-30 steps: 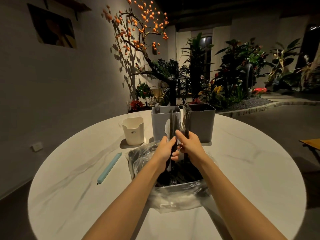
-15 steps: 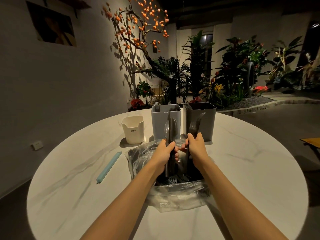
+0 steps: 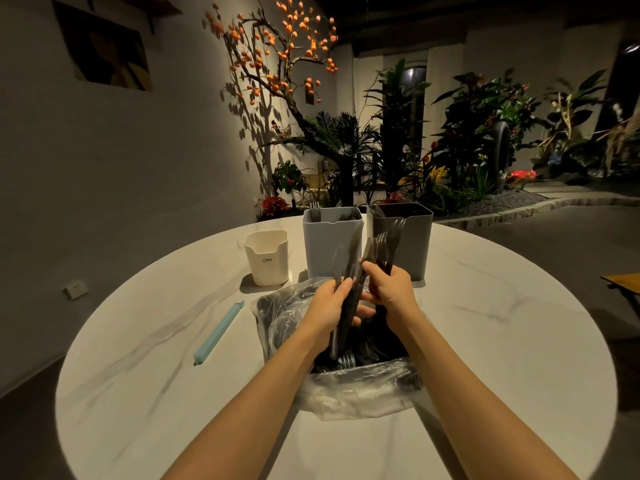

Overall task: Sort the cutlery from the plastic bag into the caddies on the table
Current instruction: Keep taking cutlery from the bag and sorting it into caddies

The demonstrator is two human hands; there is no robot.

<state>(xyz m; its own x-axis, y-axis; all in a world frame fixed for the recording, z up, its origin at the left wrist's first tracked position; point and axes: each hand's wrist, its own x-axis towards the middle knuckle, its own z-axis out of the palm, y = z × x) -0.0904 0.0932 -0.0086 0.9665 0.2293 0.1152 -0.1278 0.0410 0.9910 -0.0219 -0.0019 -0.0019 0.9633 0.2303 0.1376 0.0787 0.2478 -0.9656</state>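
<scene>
A clear plastic bag [image 3: 346, 393] full of dark cutlery lies open in the middle of the round table [image 3: 502, 341]. Above its mouth my left hand [image 3: 329, 310] grips a bundle of dark knives and spoons [image 3: 348, 271], held upright. My right hand [image 3: 391, 292] grips several dark forks [image 3: 386, 244], tines up. Behind the hands stand three caddies: a small cream one [image 3: 266, 258] at the left, a light grey one [image 3: 329, 244] with a fork showing inside, and a dark grey one [image 3: 412, 237] at the right.
A light blue bag clip [image 3: 218, 334] lies on the table left of the bag. Plants and an orange-fruited tree fill the background behind the table. A wooden edge [image 3: 623, 282] shows at the far right.
My right hand has gathered forks and lifted them higher, in front of the dark grey caddy. My left hand keeps its bundle upright, almost in the same place.
</scene>
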